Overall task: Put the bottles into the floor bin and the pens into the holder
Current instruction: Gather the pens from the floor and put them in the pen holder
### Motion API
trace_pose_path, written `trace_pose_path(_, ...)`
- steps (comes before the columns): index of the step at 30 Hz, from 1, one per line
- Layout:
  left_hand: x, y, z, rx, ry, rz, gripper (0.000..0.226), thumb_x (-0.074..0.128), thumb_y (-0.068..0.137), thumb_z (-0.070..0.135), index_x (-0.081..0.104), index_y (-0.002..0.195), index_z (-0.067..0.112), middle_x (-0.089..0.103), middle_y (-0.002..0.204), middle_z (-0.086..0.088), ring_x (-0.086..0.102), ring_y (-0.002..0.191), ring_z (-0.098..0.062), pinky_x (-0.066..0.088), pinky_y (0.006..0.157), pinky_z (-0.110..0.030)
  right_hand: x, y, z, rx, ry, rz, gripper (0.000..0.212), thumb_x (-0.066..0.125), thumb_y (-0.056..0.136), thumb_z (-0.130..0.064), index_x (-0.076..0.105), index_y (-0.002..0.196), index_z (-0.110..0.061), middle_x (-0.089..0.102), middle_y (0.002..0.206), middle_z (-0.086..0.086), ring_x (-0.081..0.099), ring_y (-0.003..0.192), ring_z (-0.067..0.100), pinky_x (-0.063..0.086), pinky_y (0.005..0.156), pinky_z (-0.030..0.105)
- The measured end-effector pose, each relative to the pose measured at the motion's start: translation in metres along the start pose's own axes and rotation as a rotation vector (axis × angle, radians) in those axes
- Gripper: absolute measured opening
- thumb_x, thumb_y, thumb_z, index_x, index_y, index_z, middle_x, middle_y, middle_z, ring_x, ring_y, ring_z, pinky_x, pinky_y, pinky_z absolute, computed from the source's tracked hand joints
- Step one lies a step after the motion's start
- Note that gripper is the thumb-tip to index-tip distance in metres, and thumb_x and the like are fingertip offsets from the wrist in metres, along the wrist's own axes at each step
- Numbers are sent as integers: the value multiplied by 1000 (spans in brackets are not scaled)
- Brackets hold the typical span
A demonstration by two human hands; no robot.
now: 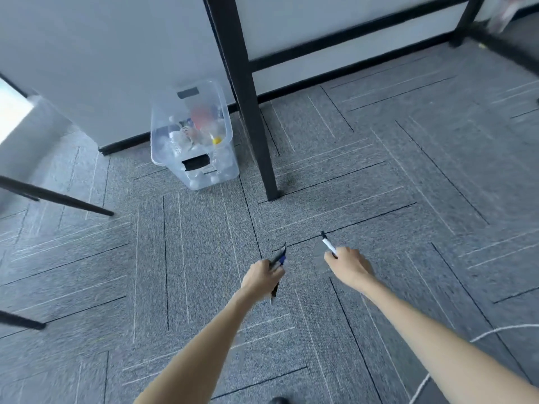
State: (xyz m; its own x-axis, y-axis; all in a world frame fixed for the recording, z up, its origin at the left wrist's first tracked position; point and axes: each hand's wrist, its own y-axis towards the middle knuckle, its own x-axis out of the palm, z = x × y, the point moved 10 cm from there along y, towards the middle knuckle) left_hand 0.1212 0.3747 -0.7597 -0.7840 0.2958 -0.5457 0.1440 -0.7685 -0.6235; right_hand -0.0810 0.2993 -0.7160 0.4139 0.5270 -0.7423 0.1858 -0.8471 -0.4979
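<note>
Both hands reach out over the carpet. Our left hand is clenched on a bundle of pens; their count is unclear, since the fist hides the shafts. Our right hand grips one white marker, its lower half covered. One clear bin stands well apart by the wall, beside a black leg, holding bottles too blurred to count.

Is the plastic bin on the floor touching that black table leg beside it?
Apart. The head view shows a strip of grey carpet between the clear bin and the black table leg all the way down.
</note>
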Motion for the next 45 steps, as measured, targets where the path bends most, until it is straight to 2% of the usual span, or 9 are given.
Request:
trace_pose_path(5,-72,-105,91,9,-197,-76,19,52,93,19,53,77,9,52,66,-1,38,44,-8,34,38,-16,-90,-75,-65,-3,157,-32,47,40,100,-37,42,58,-17,38,50,-4,31,37,11,19,36,19)
trace_pose_path(9,-161,-188,166,12,-241,-13,22,56,91,21,54,73,9,49,58,2,43,42,-8,36,37,-17,-176,-139,-133,5,232,-22,49,39,101,-35,42,55,-16,36,47,-4,29,35,11,18,32,19)
trace_pose_path(16,-353,-285,320,97,-306,110,32,56,92,27,50,64,14,44,52,2,38,42,-10,29,40,-20,-344,-214,-275,-13,285,-67,49,38,98,-40,53,60,-14,52,54,-3,46,46,15,31,48,25)
trace_pose_path(22,-454,-321,420,154,-300,106,32,52,94,30,57,70,11,50,56,-2,44,44,-13,36,45,-25,-459,-230,-352,-9,244,-101,53,34,98,-45,60,58,-21,48,56,-3,48,53,15,35,56,27)
trace_pose_path(26,-495,-319,477,193,-419,119,32,49,95,29,57,68,13,49,62,-7,42,44,-13,32,42,-24,-527,-212,-381,-5,411,-75,49,40,98,-40,63,61,-19,39,56,-2,39,50,13,30,51,27)
trace_pose_path(29,-521,-303,524,231,-530,149,31,48,97,27,56,72,10,53,62,-3,45,43,-7,35,41,-18,-577,-182,-394,-20,507,-37,46,43,97,-38,62,60,-18,47,63,1,38,49,14,30,50,27)
trace_pose_path(33,-556,-260,582,245,-599,199,35,49,96,27,58,65,12,57,59,0,41,43,-11,35,39,-17,-652,-123,-407,-62,539,-1,41,48,95,-35,61,61,-17,39,55,-1,36,46,16,31,48,26)
trace_pose_path(40,-611,-159,668,198,-682,252,31,54,94,36,64,77,12,51,62,1,42,48,-9,35,40,-15,-761,-5,-425,-149,523,5,29,54,92,-30,62,67,-17,59,77,2,42,46,13,40,51,26)
trace_pose_path(45,-631,-94,698,132,-710,251,37,57,89,49,64,76,15,50,61,2,38,51,-11,32,40,-15,-807,70,-437,-163,565,2,18,57,91,-25,63,86,-9,64,81,-3,43,44,11,41,48,23)
